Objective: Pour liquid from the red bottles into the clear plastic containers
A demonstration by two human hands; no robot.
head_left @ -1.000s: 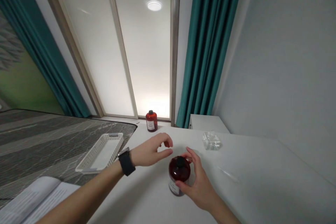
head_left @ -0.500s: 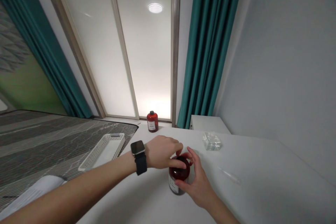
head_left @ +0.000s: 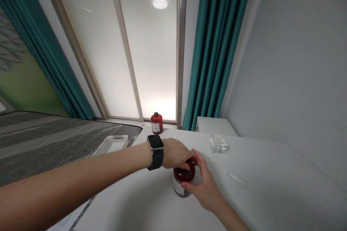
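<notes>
A dark red bottle [head_left: 184, 175] with a white label stands upright on the white table [head_left: 151, 195]. From the right side, my right hand [head_left: 203, 184] grips its body, thumb in front and fingers behind. My left hand [head_left: 176, 153], with a black watch on the wrist, reaches over the top; its fingers are closed at the bottle's neck. The cap is hidden under those fingers.
Another red bottle [head_left: 156, 123] with a dark cap stands at the table's far edge. A clear glass dish [head_left: 218, 143] and a thin clear tube [head_left: 237, 179] lie to the right. Left of the table is a white perforated basket [head_left: 103, 148].
My left forearm and wrist have swung to the right and turned over the bottle's top. My right hand has kept its grip, and the bottle stays in about the same place.
</notes>
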